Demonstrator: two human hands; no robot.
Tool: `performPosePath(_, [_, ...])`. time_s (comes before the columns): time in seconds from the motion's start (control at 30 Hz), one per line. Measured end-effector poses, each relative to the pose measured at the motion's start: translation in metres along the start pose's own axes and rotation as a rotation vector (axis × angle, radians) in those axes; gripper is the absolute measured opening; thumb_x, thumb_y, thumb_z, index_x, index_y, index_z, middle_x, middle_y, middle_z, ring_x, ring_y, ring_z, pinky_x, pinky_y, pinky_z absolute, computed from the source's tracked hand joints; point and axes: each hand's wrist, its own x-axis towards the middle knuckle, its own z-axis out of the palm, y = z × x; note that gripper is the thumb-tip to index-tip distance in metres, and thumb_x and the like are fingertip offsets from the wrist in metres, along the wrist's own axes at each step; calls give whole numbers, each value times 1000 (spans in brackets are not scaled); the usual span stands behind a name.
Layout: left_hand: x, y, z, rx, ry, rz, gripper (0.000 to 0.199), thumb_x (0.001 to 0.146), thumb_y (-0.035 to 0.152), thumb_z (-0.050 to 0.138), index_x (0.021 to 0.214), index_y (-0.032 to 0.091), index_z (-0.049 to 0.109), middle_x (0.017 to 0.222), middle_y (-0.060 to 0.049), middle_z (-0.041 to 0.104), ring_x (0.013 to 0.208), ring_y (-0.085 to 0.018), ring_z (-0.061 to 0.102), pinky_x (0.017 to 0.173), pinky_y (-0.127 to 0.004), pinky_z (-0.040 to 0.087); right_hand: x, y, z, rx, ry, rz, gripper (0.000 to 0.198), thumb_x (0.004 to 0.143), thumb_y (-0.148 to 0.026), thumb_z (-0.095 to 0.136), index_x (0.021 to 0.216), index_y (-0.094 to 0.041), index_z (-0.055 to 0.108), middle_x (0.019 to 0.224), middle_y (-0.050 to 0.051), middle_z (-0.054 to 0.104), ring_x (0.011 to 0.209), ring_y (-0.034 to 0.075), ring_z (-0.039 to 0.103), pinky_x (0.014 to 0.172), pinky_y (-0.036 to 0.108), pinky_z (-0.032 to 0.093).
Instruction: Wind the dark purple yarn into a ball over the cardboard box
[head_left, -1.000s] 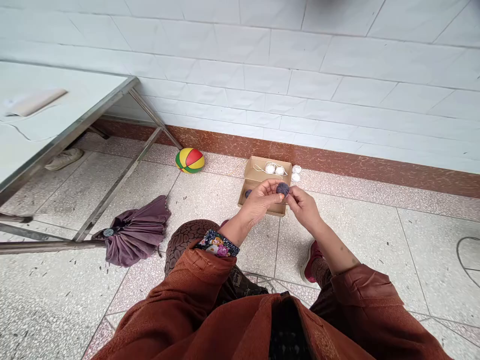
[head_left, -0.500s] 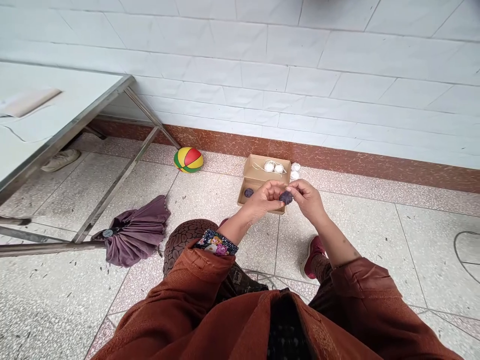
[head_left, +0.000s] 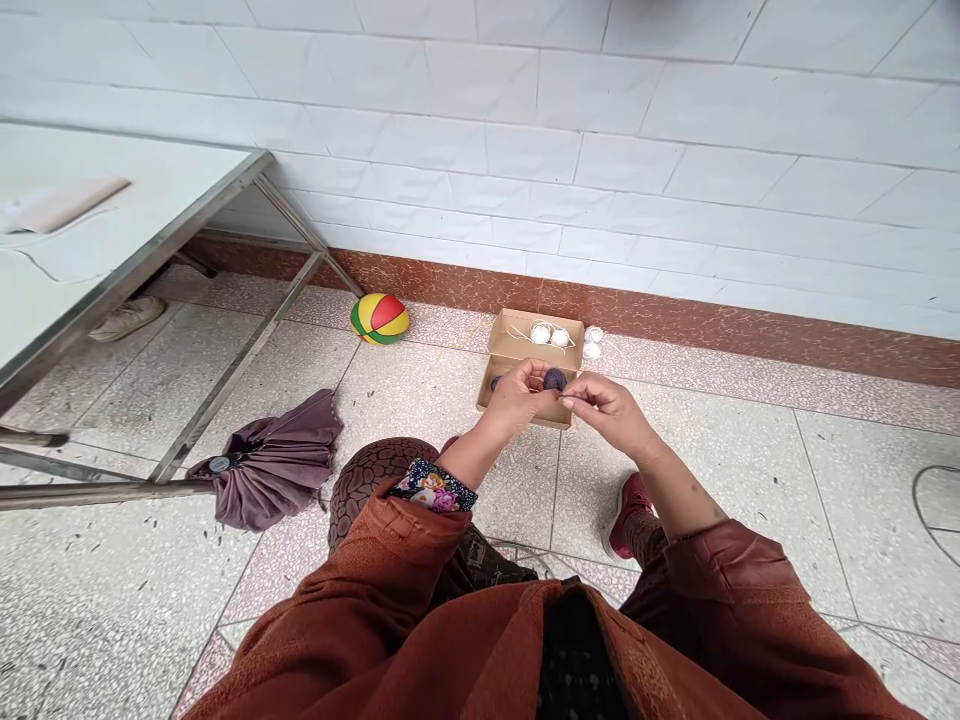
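Note:
My left hand [head_left: 517, 397] holds a small dark purple yarn ball [head_left: 555, 379] at its fingertips, above an open cardboard box [head_left: 504, 345] on the floor. My right hand [head_left: 611, 408] is just right of the ball with its thumb and forefinger pinched together, apparently on a thin strand from it. In the far half of the box lie two small white yarn balls [head_left: 548, 334], and another white one [head_left: 592, 343] sits just outside at the right. A second dark ball in the near half is mostly hidden by my left hand.
A striped red, yellow and green ball [head_left: 380, 319] rests by the tiled wall. A folded purple umbrella [head_left: 268, 465] lies on the floor beside a metal-framed table [head_left: 142, 255] at the left. A shoe [head_left: 126, 318] sits under that table. My red shoe [head_left: 625, 509] is below the hands.
My hands met around the dark ball, then my right hand drew back to the right and down. The ball stays in my left hand, slightly lower than a second ago.

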Motion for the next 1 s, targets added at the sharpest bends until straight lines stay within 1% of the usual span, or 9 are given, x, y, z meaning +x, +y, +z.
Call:
performPosePath(0.1, [-3, 0, 2, 78, -131, 1, 63, 66, 10, 85, 126, 19, 66, 100, -1, 71, 80, -12, 62, 80, -30, 48, 3, 5, -4, 62, 139, 78, 25, 95, -49, 74, 88, -25, 72, 80, 0, 67, 71, 17, 57, 71, 32, 48])
performPosePath(0.17, [-5, 1, 3, 28, -237, 9, 75, 67, 11, 85, 137, 21, 61, 103, -2, 72, 85, -14, 66, 80, -30, 48, 5, 12, -5, 61, 197, 136, 29, 94, -52, 74, 87, -24, 71, 76, -1, 64, 68, 16, 54, 68, 32, 46])
performPosePath(0.27, [-7, 2, 3, -128, -309, 30, 74, 73, 16, 86, 141, 24, 60, 105, -3, 73, 94, -16, 69, 87, -33, 49, 6, 21, -4, -8, 206, 168, 33, 97, -54, 68, 84, -24, 67, 74, -1, 61, 69, 17, 53, 69, 32, 45])
performPosePath(0.47, [-1, -1, 2, -299, -139, 65, 49, 72, 25, 92, 115, 20, 70, 102, -3, 75, 96, -15, 68, 95, -34, 50, 1, 19, 2, -213, 68, 0, 27, 101, -40, 60, 80, -24, 62, 81, 3, 64, 76, 19, 58, 74, 33, 47])
performPosePath(0.57, [2, -4, 1, -276, -53, 46, 50, 72, 26, 92, 114, 20, 66, 98, -1, 74, 92, -14, 67, 92, -33, 50, -2, 9, 2, -208, -49, -97, 22, 103, -37, 61, 86, -24, 66, 83, 2, 66, 76, 19, 59, 73, 32, 48])
performPosePath(0.67, [3, -6, 0, -178, -25, 34, 58, 70, 22, 92, 118, 21, 62, 93, 2, 72, 85, -12, 66, 88, -33, 49, -1, 3, -3, -161, -22, -121, 22, 104, -40, 63, 90, -25, 70, 83, 2, 66, 75, 18, 59, 72, 32, 48])
performPosePath(0.73, [1, -5, -1, -98, -75, 26, 65, 69, 19, 92, 125, 21, 60, 92, 3, 71, 81, -12, 65, 85, -32, 48, 1, 4, -6, -140, 50, -86, 24, 103, -43, 66, 89, -25, 71, 82, 2, 67, 75, 19, 59, 72, 33, 48])
performPosePath(0.87, [-5, 0, 0, -88, -314, 6, 80, 70, 17, 91, 142, 24, 57, 98, 0, 71, 86, -14, 68, 82, -32, 48, 7, 16, -8, -123, 177, 42, 28, 101, -49, 67, 86, -25, 70, 79, 2, 66, 74, 19, 58, 73, 34, 47])
performPosePath(1.0, [-7, 3, 0, -226, -394, 19, 74, 74, 22, 92, 143, 27, 64, 102, -2, 73, 95, -16, 69, 88, -32, 50, 7, 29, -4, -113, 200, 143, 25, 99, -45, 63, 86, -24, 68, 80, 1, 65, 72, 18, 57, 70, 33, 47])
